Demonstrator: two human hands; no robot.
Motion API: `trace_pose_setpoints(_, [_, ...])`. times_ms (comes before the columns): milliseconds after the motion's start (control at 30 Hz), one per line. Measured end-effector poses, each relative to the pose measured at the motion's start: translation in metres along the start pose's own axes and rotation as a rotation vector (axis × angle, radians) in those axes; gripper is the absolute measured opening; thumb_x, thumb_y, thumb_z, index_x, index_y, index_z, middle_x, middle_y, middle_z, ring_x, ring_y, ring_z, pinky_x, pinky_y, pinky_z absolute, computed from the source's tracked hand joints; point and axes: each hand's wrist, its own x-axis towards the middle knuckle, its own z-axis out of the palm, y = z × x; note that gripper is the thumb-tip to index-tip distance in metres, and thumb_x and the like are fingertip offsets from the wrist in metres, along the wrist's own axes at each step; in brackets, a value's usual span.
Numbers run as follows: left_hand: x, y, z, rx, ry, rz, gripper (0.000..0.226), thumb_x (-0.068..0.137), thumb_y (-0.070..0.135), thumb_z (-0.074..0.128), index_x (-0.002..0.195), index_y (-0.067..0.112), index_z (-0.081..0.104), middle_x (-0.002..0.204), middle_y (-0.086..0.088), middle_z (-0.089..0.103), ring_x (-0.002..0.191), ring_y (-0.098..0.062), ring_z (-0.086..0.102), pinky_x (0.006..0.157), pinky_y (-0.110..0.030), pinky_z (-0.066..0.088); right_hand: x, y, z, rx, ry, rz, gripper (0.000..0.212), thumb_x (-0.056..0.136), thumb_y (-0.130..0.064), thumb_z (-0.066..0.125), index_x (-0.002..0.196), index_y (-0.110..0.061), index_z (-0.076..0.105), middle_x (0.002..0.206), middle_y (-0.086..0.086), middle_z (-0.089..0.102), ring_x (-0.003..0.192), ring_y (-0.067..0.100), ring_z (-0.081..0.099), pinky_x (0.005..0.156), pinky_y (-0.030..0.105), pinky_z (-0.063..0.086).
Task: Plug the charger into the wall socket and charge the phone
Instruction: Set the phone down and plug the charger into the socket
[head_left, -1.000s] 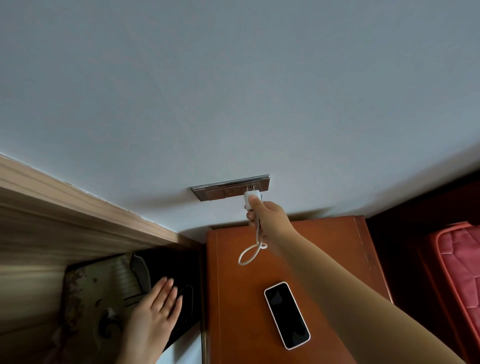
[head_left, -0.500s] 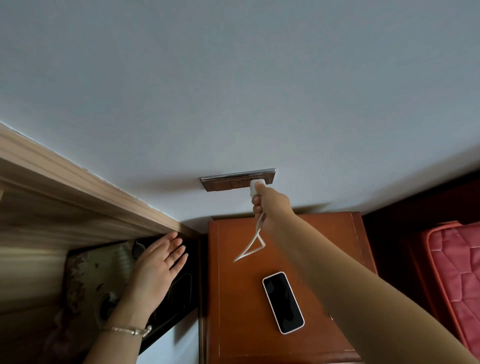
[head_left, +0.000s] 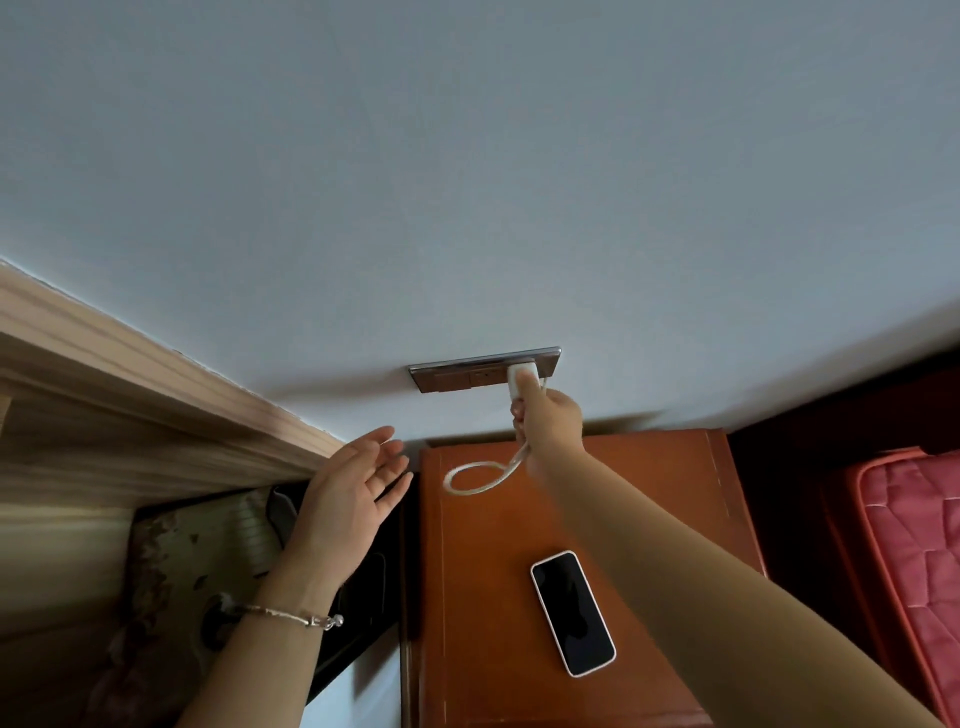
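Observation:
A metal wall socket (head_left: 457, 376) is set in the grey wall above an orange-brown bedside cabinet (head_left: 483, 613). My right hand (head_left: 550, 423) grips the white charger (head_left: 522, 376) and presses it against the socket's right end. Its white cable (head_left: 480, 475) hangs from my fist in a loop over the cabinet top. A phone (head_left: 572, 613) with a white rim lies face up, screen dark, on the cabinet, apart from the cable. My left hand (head_left: 353, 488) floats open, fingers spread, left of the cabinet, holding nothing.
A wooden headboard (head_left: 130, 405) runs along the left. Below it lie a patterned pillow (head_left: 197, 561) and dark bedding. A red quilted mattress (head_left: 914, 545) sits at the right, past a dark gap beside the cabinet.
My left hand has lifted off the bedding and risen toward the wall, fingers spread. My right hand has pushed the charger up onto the socket, and the cable loop has swung left.

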Motion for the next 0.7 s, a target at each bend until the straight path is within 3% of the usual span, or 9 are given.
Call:
trace_pose_setpoints(200, [-0.002, 0.002, 0.013, 0.023, -0.005, 0.002, 0.019, 0.093, 0.012, 0.05, 0.095, 0.013, 0.069, 0.079, 0.0, 0.072, 0.086, -0.017, 0.066, 0.078, -0.032, 0.051, 0.007, -0.002, -0.003, 0.054, -0.023, 0.061, 0.023, 0.085, -0.027, 0.061, 0.072, -0.01, 0.052, 0.056, 0.001, 0.051, 0.046, 0.011, 0.037, 0.049, 0.021, 0.034])
trace_pose_setpoints(300, [-0.008, 0.0, 0.023, 0.034, 0.023, 0.02, 0.018, 0.092, 0.01, 0.052, 0.091, 0.012, 0.07, 0.075, 0.001, 0.073, 0.087, -0.019, 0.065, 0.076, -0.032, 0.051, 0.006, -0.006, -0.011, -0.07, -0.096, 0.041, 0.027, 0.086, -0.033, 0.062, 0.081, -0.007, 0.06, 0.062, 0.0, 0.061, 0.054, 0.012, 0.043, 0.051, 0.023, 0.036])
trace_pose_setpoints(433, [-0.02, -0.009, 0.027, 0.014, -0.003, 0.023, 0.019, 0.092, 0.009, 0.052, 0.091, 0.012, 0.07, 0.076, 0.001, 0.073, 0.084, -0.018, 0.067, 0.077, -0.032, 0.053, 0.006, -0.013, -0.025, -0.23, -0.262, -0.019, 0.042, 0.092, -0.043, 0.051, 0.098, -0.002, 0.059, 0.076, 0.003, 0.072, 0.057, 0.015, 0.044, 0.046, 0.024, 0.027])
trace_pose_setpoints(567, [-0.028, -0.017, 0.027, 0.012, 0.001, -0.005, 0.019, 0.093, 0.008, 0.051, 0.094, 0.012, 0.069, 0.077, 0.0, 0.072, 0.086, -0.018, 0.066, 0.078, -0.033, 0.052, -0.001, -0.012, -0.03, -0.378, -0.263, -0.048, 0.034, 0.089, -0.036, 0.052, 0.089, -0.005, 0.066, 0.08, -0.004, 0.076, 0.061, 0.012, 0.05, 0.041, 0.02, 0.033])
trace_pose_setpoints(700, [-0.026, -0.014, 0.027, 0.024, 0.014, -0.008, 0.02, 0.093, 0.008, 0.049, 0.094, 0.011, 0.069, 0.083, -0.003, 0.07, 0.088, -0.019, 0.065, 0.078, -0.033, 0.051, 0.002, -0.007, -0.03, -0.399, -0.226, -0.184, 0.032, 0.091, -0.038, 0.052, 0.078, -0.014, 0.066, 0.067, -0.018, 0.073, 0.08, 0.009, 0.062, 0.062, 0.024, 0.044])
